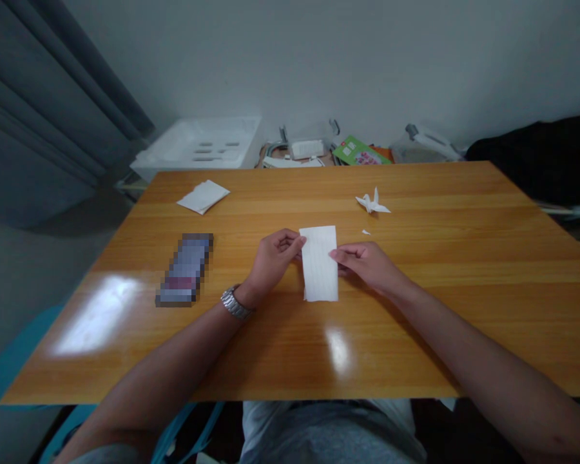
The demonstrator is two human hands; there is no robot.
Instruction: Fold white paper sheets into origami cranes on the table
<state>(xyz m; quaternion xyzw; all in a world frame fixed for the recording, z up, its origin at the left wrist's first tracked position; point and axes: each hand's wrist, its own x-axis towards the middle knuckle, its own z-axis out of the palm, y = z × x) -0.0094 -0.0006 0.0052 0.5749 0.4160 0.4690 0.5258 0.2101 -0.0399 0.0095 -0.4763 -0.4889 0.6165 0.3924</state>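
At the middle of the table (464,212), a white paper rectangle (319,264) lies between the person's two hands. The left hand (275,254) has its grip pressed together on the paper's left long edge, near the far corner, with thumb and forefinger pinching it. The right hand (365,261) pinches the right long edge at about the same height, its fingertips closed on the margin. The paper's long axis runs near to far, almost square to the table's near edge. One short end points away towards the wall and the other towards the person. Its near end appears to rest on the wood; whether the far end is lifted cannot be told. In my judgement, handling at this stage calls for level, even pinches on both sides, so the sheet does not skew or buckle. Any crease should be checked against the long edges before pressure is applied. Also noted are a small folded paper crane (373,203) far right of the hands, with a tiny paper scrap (366,232) just near of it. A folded white sheet (203,196) lies far left, and a blurred flat object (186,269) lies left of the hands. There is a metal watch (235,303) on the left wrist.
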